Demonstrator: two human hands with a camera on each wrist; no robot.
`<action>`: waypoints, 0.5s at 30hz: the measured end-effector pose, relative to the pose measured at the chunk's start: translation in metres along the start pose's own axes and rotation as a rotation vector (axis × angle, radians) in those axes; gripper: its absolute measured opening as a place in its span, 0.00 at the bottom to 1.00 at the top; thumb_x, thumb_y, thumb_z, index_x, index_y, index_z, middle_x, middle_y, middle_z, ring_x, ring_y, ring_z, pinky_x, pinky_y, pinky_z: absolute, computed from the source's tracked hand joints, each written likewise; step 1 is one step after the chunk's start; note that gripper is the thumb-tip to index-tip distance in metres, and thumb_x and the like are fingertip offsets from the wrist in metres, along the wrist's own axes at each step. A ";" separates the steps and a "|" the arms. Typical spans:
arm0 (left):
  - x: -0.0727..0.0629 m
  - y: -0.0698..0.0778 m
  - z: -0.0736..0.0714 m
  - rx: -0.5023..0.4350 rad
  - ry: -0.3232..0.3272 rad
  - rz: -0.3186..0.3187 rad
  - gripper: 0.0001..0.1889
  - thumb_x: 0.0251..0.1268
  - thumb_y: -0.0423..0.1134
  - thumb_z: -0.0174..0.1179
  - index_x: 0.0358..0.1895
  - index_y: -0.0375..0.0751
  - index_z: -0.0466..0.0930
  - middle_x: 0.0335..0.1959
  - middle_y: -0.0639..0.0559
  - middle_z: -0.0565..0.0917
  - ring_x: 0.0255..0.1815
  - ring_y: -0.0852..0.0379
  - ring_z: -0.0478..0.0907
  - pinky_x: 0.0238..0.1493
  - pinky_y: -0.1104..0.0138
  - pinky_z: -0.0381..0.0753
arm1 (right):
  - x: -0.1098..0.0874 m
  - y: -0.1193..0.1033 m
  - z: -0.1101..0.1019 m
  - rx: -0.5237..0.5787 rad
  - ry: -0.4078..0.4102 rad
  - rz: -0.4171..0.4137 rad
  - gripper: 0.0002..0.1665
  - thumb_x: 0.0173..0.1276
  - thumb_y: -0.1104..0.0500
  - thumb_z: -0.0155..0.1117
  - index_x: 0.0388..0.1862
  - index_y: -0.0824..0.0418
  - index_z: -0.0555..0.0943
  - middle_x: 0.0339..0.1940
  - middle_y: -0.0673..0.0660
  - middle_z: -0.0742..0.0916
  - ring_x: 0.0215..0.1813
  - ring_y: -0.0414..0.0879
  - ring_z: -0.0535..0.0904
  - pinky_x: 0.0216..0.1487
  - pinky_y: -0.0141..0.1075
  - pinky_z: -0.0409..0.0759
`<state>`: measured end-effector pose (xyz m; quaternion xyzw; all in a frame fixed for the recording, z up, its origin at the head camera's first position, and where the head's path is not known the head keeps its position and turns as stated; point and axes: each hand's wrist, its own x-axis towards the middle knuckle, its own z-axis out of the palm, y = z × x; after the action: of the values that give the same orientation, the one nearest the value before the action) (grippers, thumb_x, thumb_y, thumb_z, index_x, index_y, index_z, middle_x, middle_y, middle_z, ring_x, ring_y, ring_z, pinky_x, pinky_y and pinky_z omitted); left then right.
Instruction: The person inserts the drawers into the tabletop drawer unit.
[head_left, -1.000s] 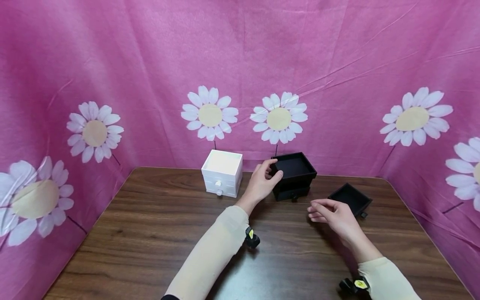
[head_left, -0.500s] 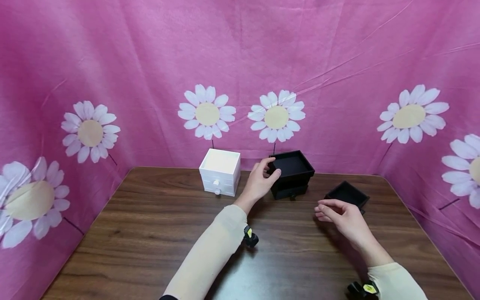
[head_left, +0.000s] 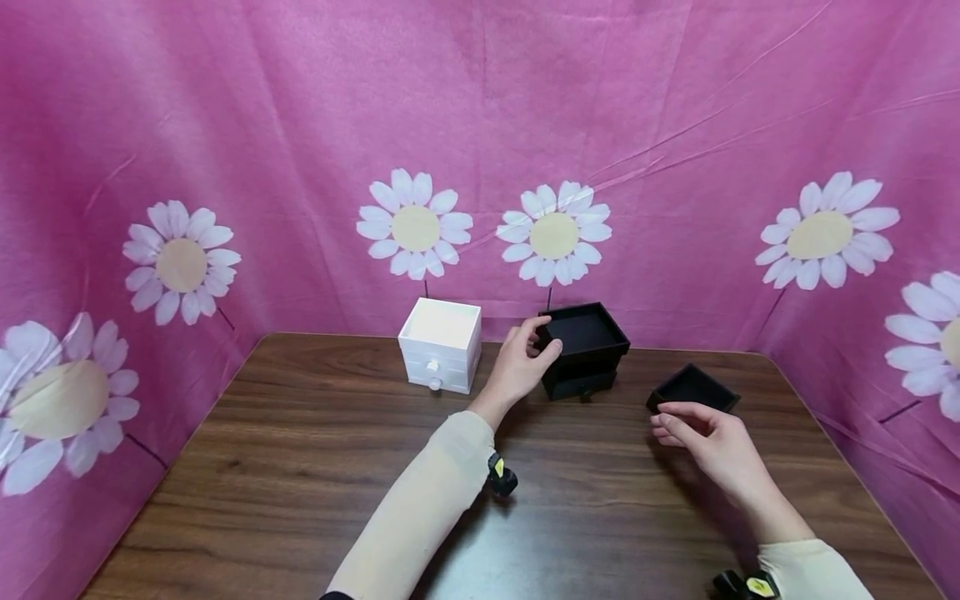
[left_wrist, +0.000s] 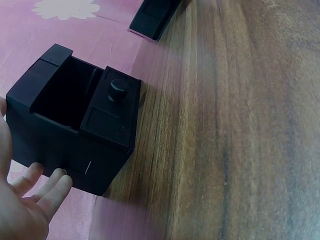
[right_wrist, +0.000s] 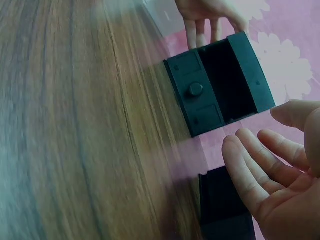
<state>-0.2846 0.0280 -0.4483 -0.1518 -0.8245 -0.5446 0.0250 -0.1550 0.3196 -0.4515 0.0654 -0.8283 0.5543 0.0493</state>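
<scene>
My left hand holds the left side of a small black drawer box, thumb at the upper front edge and fingers against the side wall. The box's upper slot is a bare dark opening; below it sits a lower drawer front with a round knob. A loose black drawer lies on the table to the right of the box. My right hand is at this drawer's near edge, covering its knob in the head view. In the right wrist view its fingers extend loosely, thumb apart, with nothing between them.
A white drawer box with two round knobs stands left of the black one. Both boxes are near the back edge of the brown wooden table. A pink cloth with white daisies hangs behind and at the sides.
My right hand has moved rightward, away from the black box and over to the loose drawer's near edge. My left hand has stayed on the box.
</scene>
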 end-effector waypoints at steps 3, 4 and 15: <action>0.000 0.000 0.000 -0.003 0.000 -0.004 0.27 0.79 0.54 0.61 0.78 0.59 0.73 0.61 0.44 0.78 0.55 0.51 0.81 0.60 0.58 0.83 | -0.001 0.001 -0.004 -0.020 0.014 -0.015 0.20 0.82 0.68 0.61 0.62 0.84 0.77 0.41 0.36 0.93 0.41 0.36 0.92 0.42 0.34 0.91; -0.001 -0.001 0.000 -0.004 0.000 -0.004 0.27 0.79 0.54 0.61 0.78 0.59 0.74 0.61 0.44 0.78 0.55 0.52 0.81 0.60 0.58 0.83 | -0.002 0.001 -0.006 -0.031 0.020 -0.024 0.20 0.82 0.68 0.61 0.62 0.84 0.77 0.41 0.36 0.93 0.41 0.35 0.92 0.42 0.34 0.91; -0.001 0.000 -0.001 -0.003 0.001 0.007 0.27 0.80 0.53 0.61 0.78 0.58 0.73 0.61 0.43 0.78 0.56 0.48 0.82 0.60 0.57 0.83 | -0.011 0.005 -0.026 -0.112 0.064 -0.038 0.19 0.82 0.67 0.62 0.61 0.84 0.78 0.40 0.37 0.94 0.40 0.34 0.92 0.42 0.30 0.90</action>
<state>-0.2840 0.0270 -0.4476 -0.1543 -0.8231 -0.5458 0.0269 -0.1449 0.3465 -0.4480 0.0605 -0.8546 0.5079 0.0896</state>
